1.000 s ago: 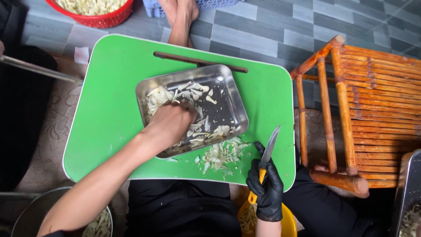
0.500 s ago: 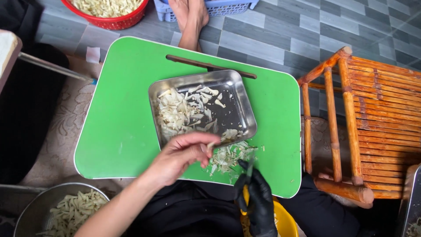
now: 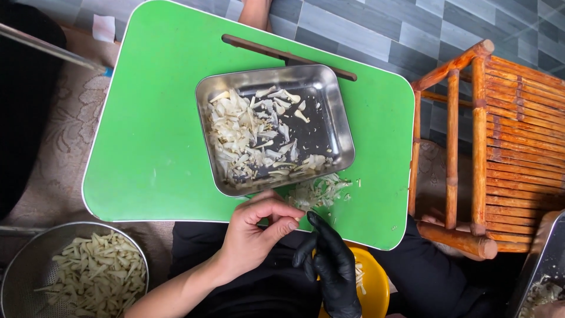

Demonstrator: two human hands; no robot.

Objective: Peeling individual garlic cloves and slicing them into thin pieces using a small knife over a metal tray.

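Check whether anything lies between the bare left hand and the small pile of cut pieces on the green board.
Nothing visible does. The left hand sits just beside the pile of cut pieces, with only bare green board between.

Bare green board [image 3: 153, 147] left — steel tray [image 3: 338, 126] blocks centre, wooden rack [image 3: 500, 147] right

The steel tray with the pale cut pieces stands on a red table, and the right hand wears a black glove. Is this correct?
Not quite: the table is green, not red, as the head view shows. The steel tray stands on it, and the right hand wears a black glove.
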